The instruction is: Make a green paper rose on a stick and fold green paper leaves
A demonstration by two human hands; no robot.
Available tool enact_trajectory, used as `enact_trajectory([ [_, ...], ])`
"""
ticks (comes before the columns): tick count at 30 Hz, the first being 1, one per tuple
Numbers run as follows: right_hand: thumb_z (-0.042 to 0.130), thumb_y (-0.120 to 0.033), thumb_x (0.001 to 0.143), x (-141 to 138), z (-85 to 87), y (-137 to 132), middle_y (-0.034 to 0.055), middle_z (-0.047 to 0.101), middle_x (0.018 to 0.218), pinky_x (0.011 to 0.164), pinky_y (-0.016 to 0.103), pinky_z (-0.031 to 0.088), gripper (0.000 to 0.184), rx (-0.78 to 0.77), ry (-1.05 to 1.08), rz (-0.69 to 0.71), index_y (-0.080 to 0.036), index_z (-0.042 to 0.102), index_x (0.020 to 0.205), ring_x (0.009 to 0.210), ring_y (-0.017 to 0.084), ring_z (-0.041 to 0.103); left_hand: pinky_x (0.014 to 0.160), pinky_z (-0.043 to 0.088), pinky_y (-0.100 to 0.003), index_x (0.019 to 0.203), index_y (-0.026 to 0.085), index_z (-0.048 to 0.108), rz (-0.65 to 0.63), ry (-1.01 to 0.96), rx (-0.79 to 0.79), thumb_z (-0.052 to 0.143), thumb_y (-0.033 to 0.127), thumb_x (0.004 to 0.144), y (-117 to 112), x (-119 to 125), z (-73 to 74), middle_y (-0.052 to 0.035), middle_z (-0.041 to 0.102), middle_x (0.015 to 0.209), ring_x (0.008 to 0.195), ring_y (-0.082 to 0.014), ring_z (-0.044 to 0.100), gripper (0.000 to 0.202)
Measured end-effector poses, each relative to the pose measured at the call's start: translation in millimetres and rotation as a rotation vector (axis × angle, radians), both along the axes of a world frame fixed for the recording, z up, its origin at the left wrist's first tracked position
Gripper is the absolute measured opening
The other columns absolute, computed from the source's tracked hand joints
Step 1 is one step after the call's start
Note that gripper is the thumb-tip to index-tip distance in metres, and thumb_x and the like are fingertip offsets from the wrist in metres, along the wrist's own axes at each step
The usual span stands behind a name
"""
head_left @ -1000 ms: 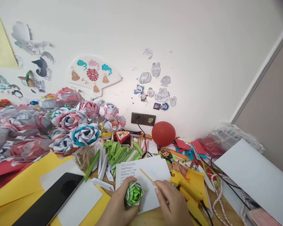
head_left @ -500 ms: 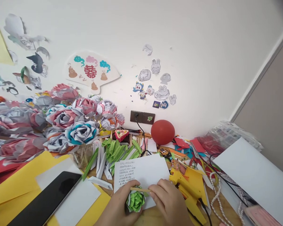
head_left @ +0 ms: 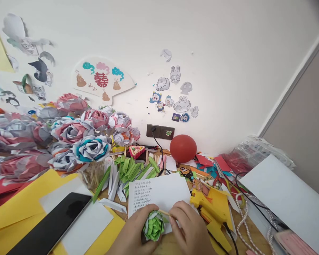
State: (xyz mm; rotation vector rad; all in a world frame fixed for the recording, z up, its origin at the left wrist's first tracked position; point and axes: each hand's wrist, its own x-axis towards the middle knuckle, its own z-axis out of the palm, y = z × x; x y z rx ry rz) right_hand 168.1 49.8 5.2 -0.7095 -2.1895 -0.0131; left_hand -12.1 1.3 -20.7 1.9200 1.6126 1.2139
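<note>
My left hand [head_left: 134, 232] is closed round a small green and white folded paper rose [head_left: 153, 226] at the bottom middle of the view. My right hand [head_left: 187, 228] pinches a thin wooden stick [head_left: 164, 212] whose tip lies at the top of the rose. Both hands rest over a white sheet with handwriting [head_left: 159, 193] on the wooden table.
A yellow glue gun [head_left: 211, 207] lies just right of my right hand, with its black cord. A black phone [head_left: 53, 225] rests on white and yellow paper at left. Green folded strips [head_left: 130, 170], many paper roses [head_left: 91, 148], a red balloon [head_left: 183, 148] and coloured scraps crowd the back.
My right hand swung the stick from pointing up and left down to lie across the rose, then drew it in so only a short end shows at the rose's top.
</note>
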Motion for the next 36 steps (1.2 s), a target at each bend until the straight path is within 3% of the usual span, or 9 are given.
enact_trajectory([
  [6,0.027,-0.020,0.095,-4,-2.0,-2,0.0028,0.062,0.071,0.054,0.024,0.042,0.029,0.043,-0.004,0.039,-0.020,0.056,0.098,0.061,0.016,0.058,0.088,0.049,-0.035,0.114,0.024,0.054,-0.070,0.094,0.000,0.060,0.010,0.063,3,-3,-10.9,-0.0053,0.066,0.111,0.102,-0.0251,0.061,0.053],
  [10,0.034,-0.029,0.096,-4,-2.5,-2,0.0012,0.059,0.066,0.052,0.023,0.040,0.029,-0.001,0.015,0.032,-0.021,0.057,0.080,0.058,0.014,0.057,0.087,0.049,-0.035,0.113,0.025,0.053,-0.083,0.125,0.018,0.060,0.010,0.064,3,-3,-12.2,-0.0051,0.066,0.109,0.101,-0.0248,0.061,0.052],
  [17,0.036,-0.038,0.096,-5,-2.9,-2,0.0003,0.057,0.061,0.050,0.022,0.039,0.040,-0.006,0.060,-0.016,-0.020,0.057,0.067,0.053,0.012,0.055,0.085,0.049,-0.035,0.115,0.027,0.049,-0.140,0.186,0.020,0.058,0.009,0.065,3,-5,-13.5,-0.0047,0.064,0.110,0.101,-0.0247,0.060,0.054],
  [21,0.035,-0.036,0.096,-6,-1.8,-3,-0.0001,0.057,0.059,0.050,0.023,0.038,0.041,0.005,0.059,-0.027,-0.020,0.056,0.066,0.052,0.012,0.055,0.085,0.049,-0.035,0.116,0.027,0.048,-0.135,0.178,0.025,0.058,0.008,0.064,3,-5,-13.4,-0.0045,0.064,0.109,0.100,-0.0245,0.060,0.056],
  [26,0.036,-0.027,0.096,-7,-3.3,-3,-0.0005,0.059,0.060,0.049,0.025,0.035,0.029,0.104,0.007,-0.032,-0.021,0.059,0.080,0.052,0.014,0.056,0.086,0.049,-0.034,0.117,0.027,0.049,-0.140,0.174,0.023,0.057,0.006,0.061,2,-5,-12.8,-0.0041,0.064,0.110,0.101,-0.0241,0.060,0.060],
  [36,0.021,-0.022,0.099,-4,-5.4,-2,-0.0009,0.059,0.055,0.045,0.027,0.032,0.039,0.194,-0.128,0.000,-0.019,0.055,0.082,0.046,0.014,0.056,0.085,0.049,-0.034,0.115,0.026,0.051,-0.155,0.182,0.069,0.060,0.012,0.065,2,-6,-16.7,-0.0062,0.065,0.109,0.100,-0.0246,0.060,0.052],
])
